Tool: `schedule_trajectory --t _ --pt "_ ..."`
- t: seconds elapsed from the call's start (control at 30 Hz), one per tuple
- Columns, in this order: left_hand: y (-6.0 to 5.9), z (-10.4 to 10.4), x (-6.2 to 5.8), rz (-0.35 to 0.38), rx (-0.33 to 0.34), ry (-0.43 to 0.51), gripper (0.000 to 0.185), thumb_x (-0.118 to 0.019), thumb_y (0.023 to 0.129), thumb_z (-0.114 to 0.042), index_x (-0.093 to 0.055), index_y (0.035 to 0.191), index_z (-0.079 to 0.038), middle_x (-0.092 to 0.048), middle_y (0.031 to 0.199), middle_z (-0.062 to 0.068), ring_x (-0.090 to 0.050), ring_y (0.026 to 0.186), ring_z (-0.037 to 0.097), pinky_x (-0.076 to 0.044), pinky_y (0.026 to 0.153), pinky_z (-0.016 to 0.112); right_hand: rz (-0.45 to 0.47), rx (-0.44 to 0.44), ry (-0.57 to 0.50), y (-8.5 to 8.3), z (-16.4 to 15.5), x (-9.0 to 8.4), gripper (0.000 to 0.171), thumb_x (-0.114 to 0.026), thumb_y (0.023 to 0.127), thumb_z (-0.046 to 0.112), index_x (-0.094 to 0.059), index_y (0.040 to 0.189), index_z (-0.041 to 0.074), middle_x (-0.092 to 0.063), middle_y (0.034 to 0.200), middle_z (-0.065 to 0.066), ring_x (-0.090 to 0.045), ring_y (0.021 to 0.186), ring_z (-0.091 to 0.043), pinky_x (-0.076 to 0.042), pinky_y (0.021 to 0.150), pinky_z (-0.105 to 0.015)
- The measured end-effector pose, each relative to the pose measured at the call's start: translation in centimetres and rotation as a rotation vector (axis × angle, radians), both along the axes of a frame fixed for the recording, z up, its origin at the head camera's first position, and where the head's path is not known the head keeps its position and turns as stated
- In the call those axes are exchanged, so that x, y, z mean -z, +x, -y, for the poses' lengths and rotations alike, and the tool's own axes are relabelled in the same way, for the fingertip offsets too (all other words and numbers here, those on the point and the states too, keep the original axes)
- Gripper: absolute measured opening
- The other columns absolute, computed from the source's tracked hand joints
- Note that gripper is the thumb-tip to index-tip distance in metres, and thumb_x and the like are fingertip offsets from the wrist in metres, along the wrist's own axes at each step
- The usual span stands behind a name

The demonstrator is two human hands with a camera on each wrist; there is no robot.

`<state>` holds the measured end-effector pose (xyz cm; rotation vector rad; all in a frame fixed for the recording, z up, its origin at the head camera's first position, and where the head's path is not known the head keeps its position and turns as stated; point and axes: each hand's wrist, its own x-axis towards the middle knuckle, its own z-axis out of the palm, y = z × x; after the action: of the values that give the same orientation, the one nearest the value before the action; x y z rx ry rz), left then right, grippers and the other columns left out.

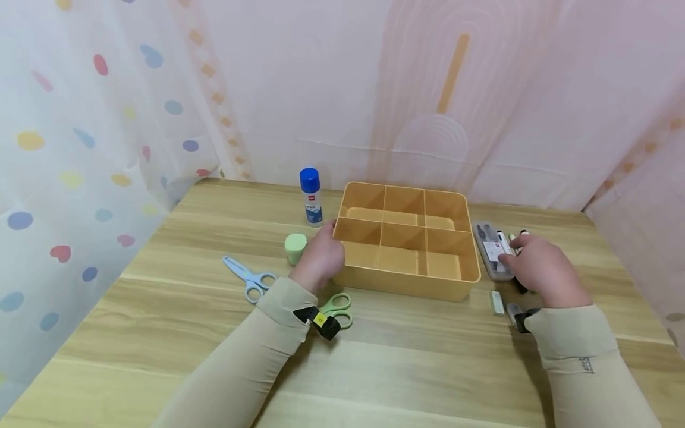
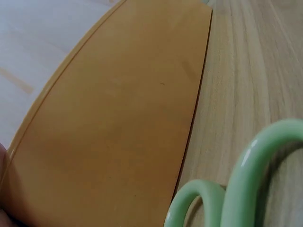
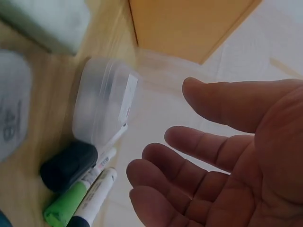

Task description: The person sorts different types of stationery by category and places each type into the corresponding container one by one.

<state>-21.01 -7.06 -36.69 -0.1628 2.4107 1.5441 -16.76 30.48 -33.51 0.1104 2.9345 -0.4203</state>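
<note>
A yellow-orange storage box (image 1: pixel 407 284) with several compartments stands upright on the table. My left hand (image 1: pixel 323 254) grips its left side near the front corner; most of those fingers are hidden. In the left wrist view, the box's front wall (image 2: pixel 113 113) fills much of the frame beside green scissors handles (image 2: pixel 248 175). My right hand (image 1: pixel 548 267) hovers over several markers (image 1: pixel 503 242) with thumb and fingers apart, holding nothing. Next to the markers lies a clear plastic case (image 1: pixel 489 249) with a white label. The right wrist view shows green and white markers (image 3: pixel 99 191) below the fingertips.
Left of the box are a blue-capped glue bottle (image 1: pixel 311 199), a pale green round container (image 1: pixel 295 248) and blue scissors (image 1: pixel 248 278). A small pale green-and-white block (image 1: pixel 497 303) and a grey piece marked 4B (image 3: pixel 12 106) lie right of the box. Patterned curtains (image 1: pixel 299 77) hang behind.
</note>
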Motion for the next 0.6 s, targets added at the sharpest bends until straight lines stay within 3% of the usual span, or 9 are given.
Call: schedule_trajectory --t 0.13,0.37,0.53,0.6 --pt "0.1 0.2 -0.2 -0.008 -0.007 -0.006 0.074 -0.036 0.097 0.004 -0.026 0.167 -0.017 -0.045 0.164 0.013 -0.046 0.148 0.037 -0.034 0.125 0.058 0.026 -0.033 0.029 -0.3 0.0 0.0 0.057 -0.057 0.102 0.03 -0.056 0.134 -0.017 -0.06 0.134 -0.039 -0.062 0.112 -0.055 -0.049 0.097 -0.067" --pt "0.0 0.3 -0.4 -0.021 0.0 -0.016 0.072 -0.037 0.098 0.004 -0.027 0.167 -0.018 -0.046 0.164 0.012 -0.045 0.149 0.037 -0.032 0.126 0.059 0.075 -0.048 0.047 -0.5 0.0 0.0 0.04 -0.061 0.099 0.025 -0.067 0.115 -0.012 -0.069 0.105 -0.027 -0.062 0.086 -0.035 -0.052 0.08 -0.053" --pt "-0.1 0.2 -0.3 -0.048 -0.004 -0.027 0.072 -0.036 0.097 0.004 -0.029 0.166 -0.016 -0.046 0.163 0.012 -0.045 0.149 0.036 -0.031 0.127 0.058 0.033 -0.029 0.054 -0.2 -1.3 0.1 0.031 -0.057 0.098 0.018 -0.067 0.107 -0.01 -0.068 0.1 -0.028 -0.063 0.085 -0.039 -0.052 0.077 -0.054" --pt "0.0 0.2 -0.3 -0.053 -0.005 -0.031 0.073 -0.036 0.097 0.005 -0.029 0.166 -0.016 -0.046 0.163 0.012 -0.045 0.15 0.036 -0.03 0.127 0.058 0.039 -0.014 0.054 -0.2 -2.0 0.2 0.034 -0.054 0.1 0.017 -0.065 0.111 -0.013 -0.068 0.104 -0.031 -0.063 0.088 -0.041 -0.053 0.079 -0.057"
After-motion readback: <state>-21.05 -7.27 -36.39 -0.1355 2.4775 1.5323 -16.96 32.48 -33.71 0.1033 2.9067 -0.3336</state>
